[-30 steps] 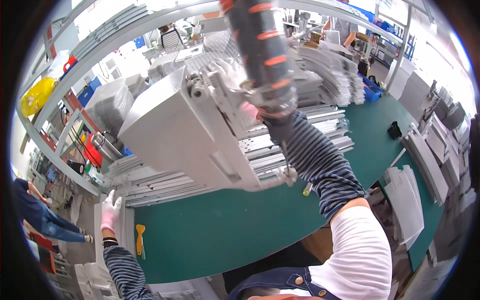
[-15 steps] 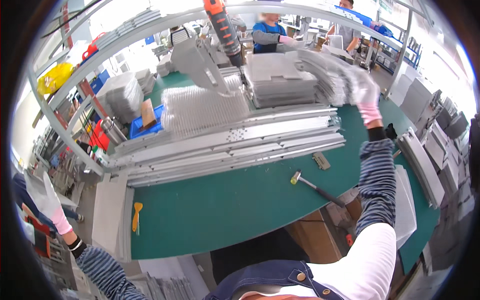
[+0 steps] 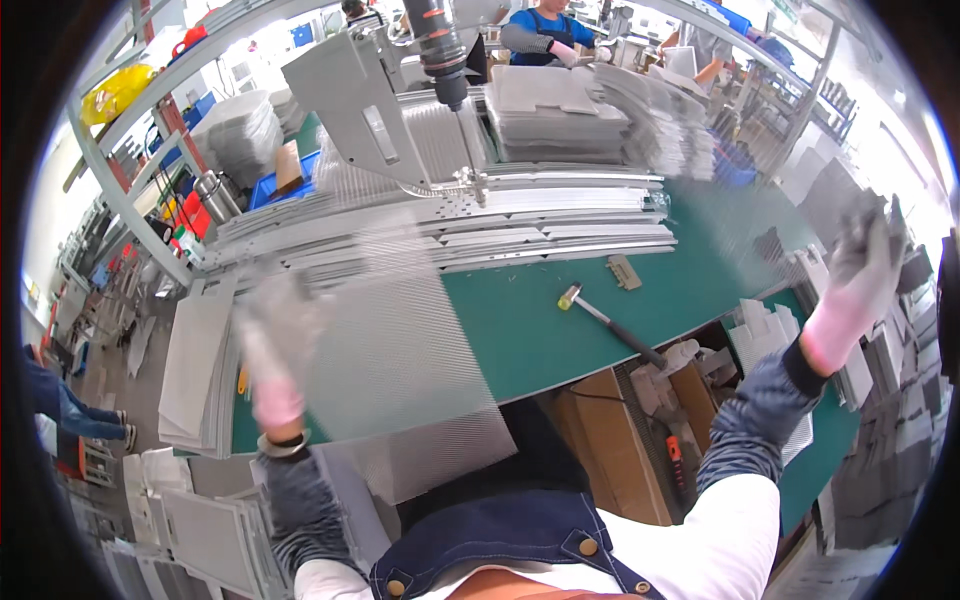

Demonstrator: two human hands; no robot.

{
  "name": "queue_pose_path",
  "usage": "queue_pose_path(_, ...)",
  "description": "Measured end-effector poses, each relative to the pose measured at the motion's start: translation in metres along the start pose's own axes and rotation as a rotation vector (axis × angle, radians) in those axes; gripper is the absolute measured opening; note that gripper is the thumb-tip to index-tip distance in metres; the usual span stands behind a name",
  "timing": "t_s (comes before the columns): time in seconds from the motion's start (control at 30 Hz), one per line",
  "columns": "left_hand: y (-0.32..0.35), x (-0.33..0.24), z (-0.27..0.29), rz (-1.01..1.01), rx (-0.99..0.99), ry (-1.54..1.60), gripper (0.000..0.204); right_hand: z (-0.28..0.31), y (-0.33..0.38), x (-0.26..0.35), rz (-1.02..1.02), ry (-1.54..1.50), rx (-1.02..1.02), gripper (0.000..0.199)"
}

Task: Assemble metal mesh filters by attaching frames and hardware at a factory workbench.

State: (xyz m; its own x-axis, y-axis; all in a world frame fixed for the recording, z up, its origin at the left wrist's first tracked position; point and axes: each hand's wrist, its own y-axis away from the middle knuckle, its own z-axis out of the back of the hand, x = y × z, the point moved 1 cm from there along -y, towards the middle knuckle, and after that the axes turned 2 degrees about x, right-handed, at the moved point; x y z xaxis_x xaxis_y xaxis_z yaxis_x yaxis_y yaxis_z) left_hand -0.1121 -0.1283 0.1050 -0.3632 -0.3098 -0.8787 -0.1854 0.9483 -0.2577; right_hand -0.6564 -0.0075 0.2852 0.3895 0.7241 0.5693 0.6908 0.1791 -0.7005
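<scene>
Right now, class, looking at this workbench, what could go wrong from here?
First, the translucent sheet beside the left hand overhangs the front of the green table, so it might slide off or bend. Second, the hammer lies with its handle at that same edge, where a bump could knock it down. Third, the fanned stack of sheets at the back looks uneven and may slip.

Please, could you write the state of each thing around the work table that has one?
Perforated sheet: over the green table, near end past its edge
Left grip: gloved, blurred, at the sheet's left side; hold unclear
Right grip: gloved, raised, blurred; hold unclear
Hammer: lying, unheld
Grey block: lying, unheld
Metal strips: stacked
Power tool: tip down
Pale panels: stacked
</scene>
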Motion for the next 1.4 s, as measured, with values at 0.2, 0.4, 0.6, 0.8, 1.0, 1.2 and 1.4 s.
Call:
queue_pose_path(0.2, -0.029, 0.141, 0.025, 0.464, 0.099, 0.141, 0.071, -0.059, 0.221, -0.042, -0.83, -0.084, 0.893, 0.036)
queue_pose_path(0.4, -0.058, 0.17, 0.037, 0.159, 0.114, -0.265, 0.068, -0.112, 0.326, -0.128, -1.246, -0.244, 0.957, 0.035)
queue_pose_path(0.6, -0.057, 0.176, 0.045, -0.2, 0.295, -0.699, 0.034, -0.121, 0.359, -0.171, -1.233, -0.019, 1.088, 0.038)
queue_pose_path(0.8, -0.063, 0.173, 0.048, 0.318, 0.362, 0.57, 0.048, -0.127, 0.369, -0.163, -1.314, 0.002, 1.03, 0.043)
queue_pose_path(1.0, -0.056, 0.132, 0.007, -0.402, 0.455, -0.773, 0.037, -0.118, 0.353, -0.164, -1.356, -0.037, 0.978, 0.047)
queue_pose_path(1.2, -0.051, 0.172, 0.041, 0.166, 0.08, -0.468, 0.043, -0.074, 0.339, -0.192, -1.182, -0.069, 1.178, 0.038)
queue_pose_path(1.4, -0.05, 0.166, 0.024, 0.272, 0.168, -0.139, 0.047, 0.103, 0.115, -0.161, -0.084, 1.34, 0.919, 0.036)
